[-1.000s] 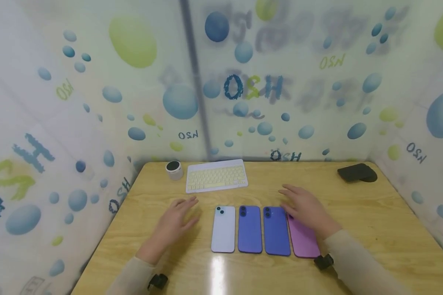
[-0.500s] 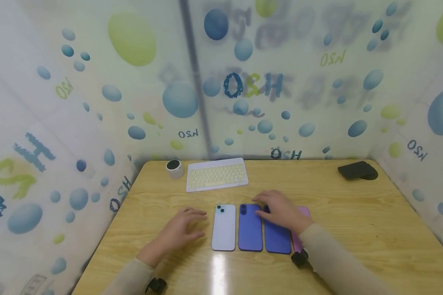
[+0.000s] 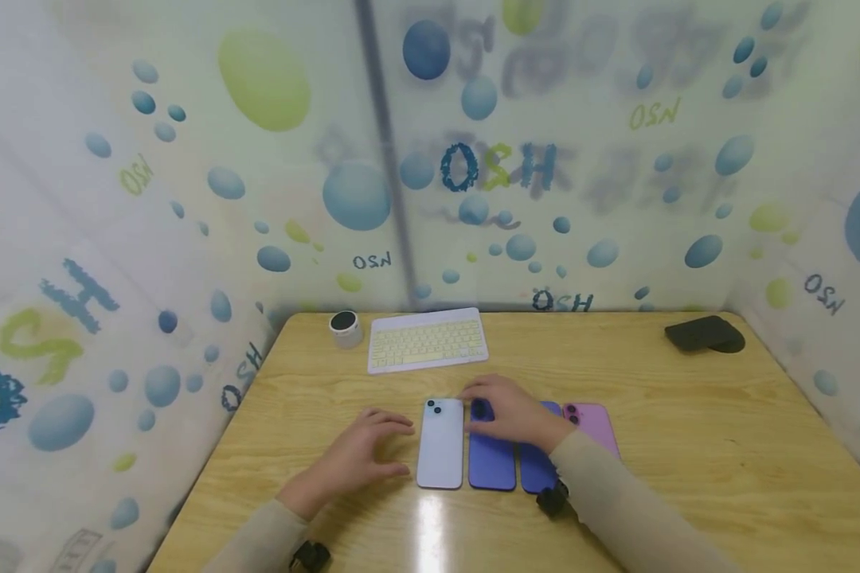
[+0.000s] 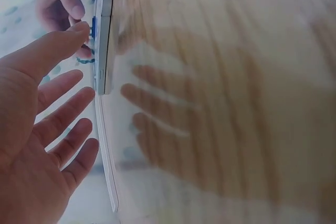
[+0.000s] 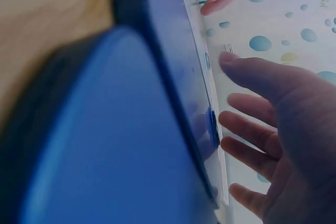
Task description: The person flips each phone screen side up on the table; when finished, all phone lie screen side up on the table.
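Observation:
Several smartphones lie face down in a row: a white phone (image 3: 440, 454), a blue phone (image 3: 492, 468), a second blue phone (image 3: 535, 471) and a pink phone (image 3: 596, 426). My left hand (image 3: 358, 454) is just left of the white phone, fingers and thumb spread apart. In the left wrist view that hand (image 4: 37, 108) holds nothing. My right hand (image 3: 516, 414) is over the upper part of the blue phones, partly hiding them, its fingertips reaching toward the white phone. The right wrist view has its fingers loosely spread above a blue phone (image 5: 121, 140); contact cannot be told.
A white keyboard (image 3: 428, 342) with yellowish keys lies behind the phones on the wooden table (image 3: 688, 446). Left of it stands a small white cylinder with a dark top (image 3: 346, 329). A dark flat object (image 3: 704, 334) lies at the back right. Patterned curtains (image 3: 580, 159) surround the table.
My right hand has swept left from the pink phone, across the blue phones, toward the white one, uncovering the pink phone. My left hand has moved right, closer to the white phone.

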`<state>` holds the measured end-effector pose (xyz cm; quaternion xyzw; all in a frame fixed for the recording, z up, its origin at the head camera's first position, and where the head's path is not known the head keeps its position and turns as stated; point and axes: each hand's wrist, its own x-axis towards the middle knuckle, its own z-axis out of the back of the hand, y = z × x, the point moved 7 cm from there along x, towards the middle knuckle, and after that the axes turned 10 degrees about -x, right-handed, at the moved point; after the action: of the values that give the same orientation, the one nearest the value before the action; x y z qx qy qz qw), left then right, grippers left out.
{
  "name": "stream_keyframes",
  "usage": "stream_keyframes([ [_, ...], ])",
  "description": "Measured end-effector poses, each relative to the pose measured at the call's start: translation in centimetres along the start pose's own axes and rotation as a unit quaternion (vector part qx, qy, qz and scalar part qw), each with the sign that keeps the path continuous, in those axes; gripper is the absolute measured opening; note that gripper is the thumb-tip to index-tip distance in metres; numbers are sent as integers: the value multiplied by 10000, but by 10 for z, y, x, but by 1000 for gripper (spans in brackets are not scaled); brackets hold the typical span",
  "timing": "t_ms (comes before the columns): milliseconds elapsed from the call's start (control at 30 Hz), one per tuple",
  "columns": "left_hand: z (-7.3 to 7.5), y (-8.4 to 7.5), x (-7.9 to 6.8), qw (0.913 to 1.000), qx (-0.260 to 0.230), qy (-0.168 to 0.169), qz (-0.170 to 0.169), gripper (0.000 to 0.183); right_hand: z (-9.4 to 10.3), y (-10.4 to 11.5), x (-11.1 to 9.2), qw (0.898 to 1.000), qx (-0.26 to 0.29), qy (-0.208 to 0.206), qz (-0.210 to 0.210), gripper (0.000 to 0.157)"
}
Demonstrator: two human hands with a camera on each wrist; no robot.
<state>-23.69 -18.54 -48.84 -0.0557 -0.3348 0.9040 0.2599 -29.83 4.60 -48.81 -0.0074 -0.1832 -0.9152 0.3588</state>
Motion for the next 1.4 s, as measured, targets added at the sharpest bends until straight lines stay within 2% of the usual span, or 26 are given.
stream_keyframes([
  [367,-6,-6,8,9999,115,108,-19,59,-7,-1,9,9997,-44,177,178,58],
  [800,-15,0,14,9988,66,390,292,69,-14,-3,14,9985,157,473,-229,67],
  [967,-15,-3,16,9991,158,336,207,75,-14,-4,14,9978,229,524,-348,68],
  [1233,-16,-11,13,9995,100,289,20,73,-15,-3,14,9968,287,607,-433,72],
  [1400,-15,-13,12,9984,465,227,-210,74,-14,0,14,9960,387,659,-465,74],
])
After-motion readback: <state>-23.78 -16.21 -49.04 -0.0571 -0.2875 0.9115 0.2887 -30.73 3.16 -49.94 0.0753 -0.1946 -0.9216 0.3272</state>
